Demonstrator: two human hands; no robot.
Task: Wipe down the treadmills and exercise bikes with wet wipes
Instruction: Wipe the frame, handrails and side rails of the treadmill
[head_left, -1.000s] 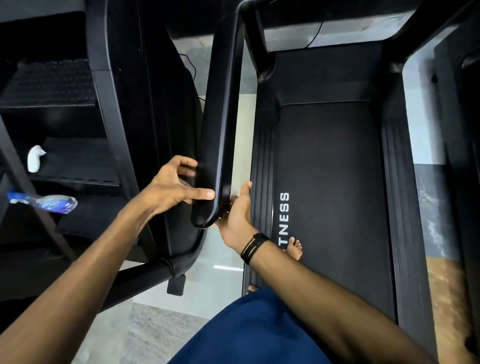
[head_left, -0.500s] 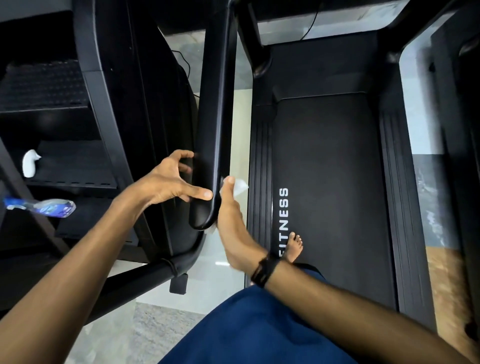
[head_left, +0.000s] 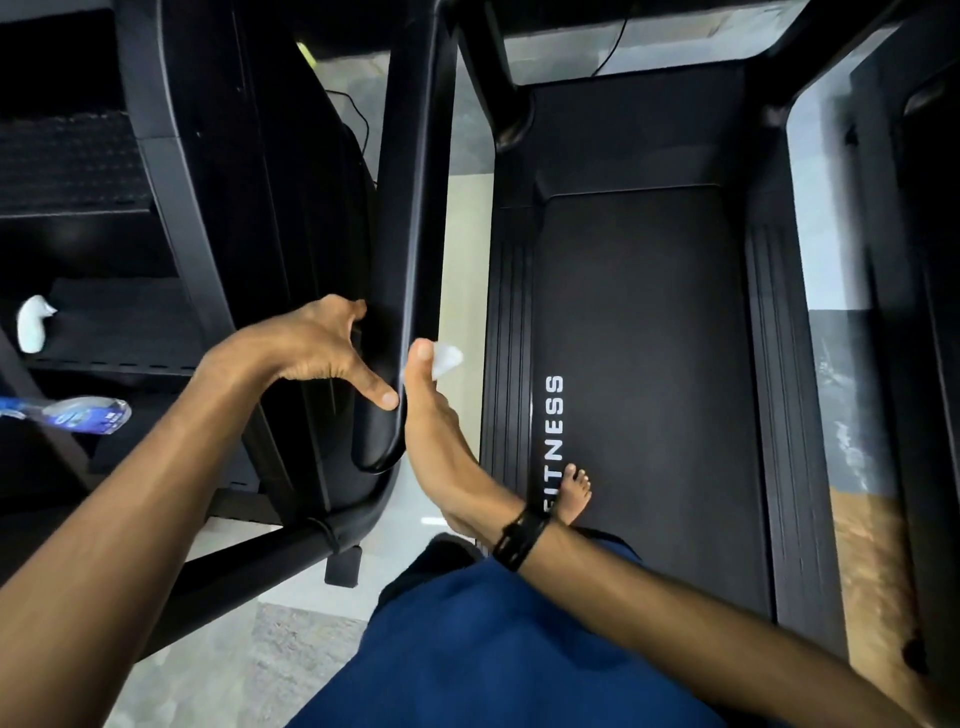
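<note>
Slid a little further up the handrail (head_left: 410, 218) since half a second back: the wet wipe (head_left: 445, 358), now showing as a white tuft beside the thumb of the right hand (head_left: 434, 415). Pinched there between thumb and hidden fingers, pressed against the rail's right edge near its rounded lower end. Spread open on the rail's other side, the left hand (head_left: 311, 348) — thumb tip touching the rail's face, fingers reaching round behind, steadying rather than clamping.

Likely trouble from here, as a judgement only: too small a wad for so long a rail, so easily dried out or rolled into a ball, leaving streaks; a thin pinch, so liable to slip out and drop to the floor between the machines; a bare foot (head_left: 571, 493) on the treadmill belt (head_left: 649, 389), so poor footing if the belt shifts under a lean toward the rail.

Hard to make out: most of the wipe, tucked behind the thumb; the right hand's fingers, out of sight behind the rail edge; the rail's upper end, cut off at the top. Off to the left on dark steps, a spray bottle (head_left: 78, 413) partly cropped — and a small white object (head_left: 34, 325), unidentifiable. Whether the rail is already wet, impossible to tell on glossy black.
</note>
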